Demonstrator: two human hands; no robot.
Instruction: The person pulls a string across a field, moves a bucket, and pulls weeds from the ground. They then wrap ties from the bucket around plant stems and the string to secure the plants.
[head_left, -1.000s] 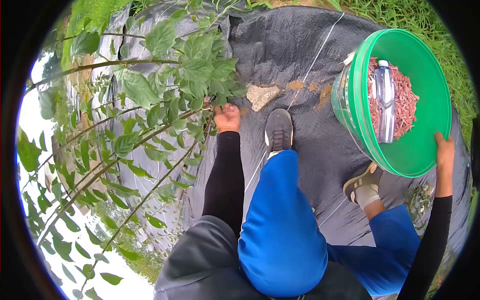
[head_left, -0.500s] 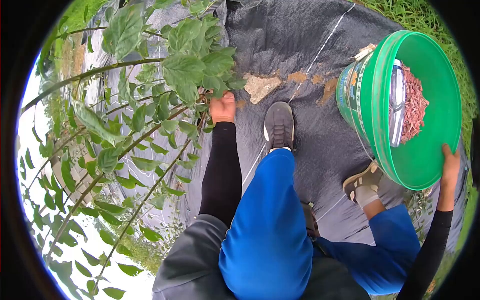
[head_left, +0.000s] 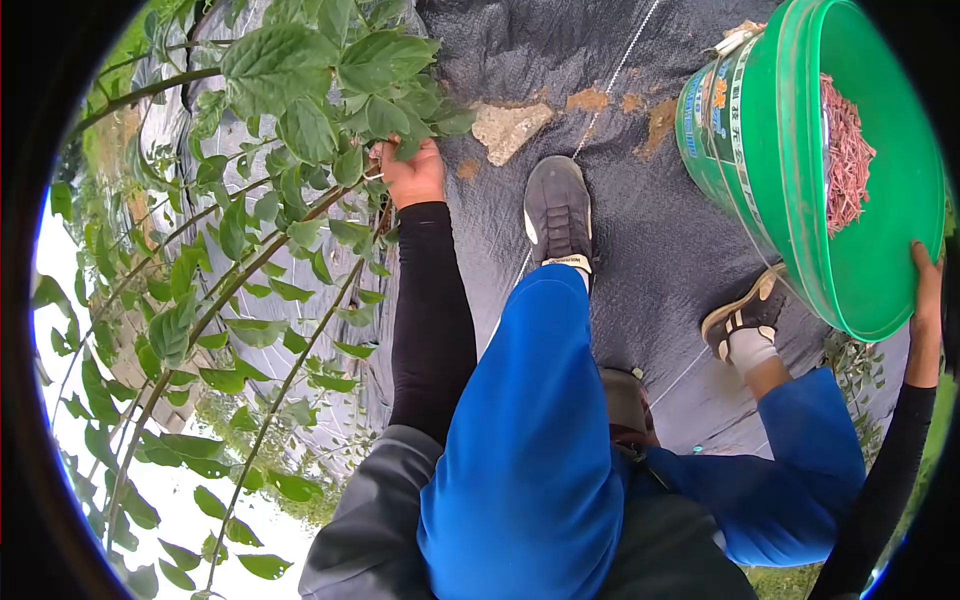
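The left grip [head_left: 412,172] sits at 11 o'clock, fingers bent and partly hidden. Its bare wrist [head_left: 421,194] lines up with the black-sleeved left forearm [head_left: 432,310], which points towards 12 from 7 o'clock. At 3 o'clock the right grip [head_left: 926,285] is clenched; the right forearm [head_left: 890,465] climbs from 4 o'clock, pointing towards 1.
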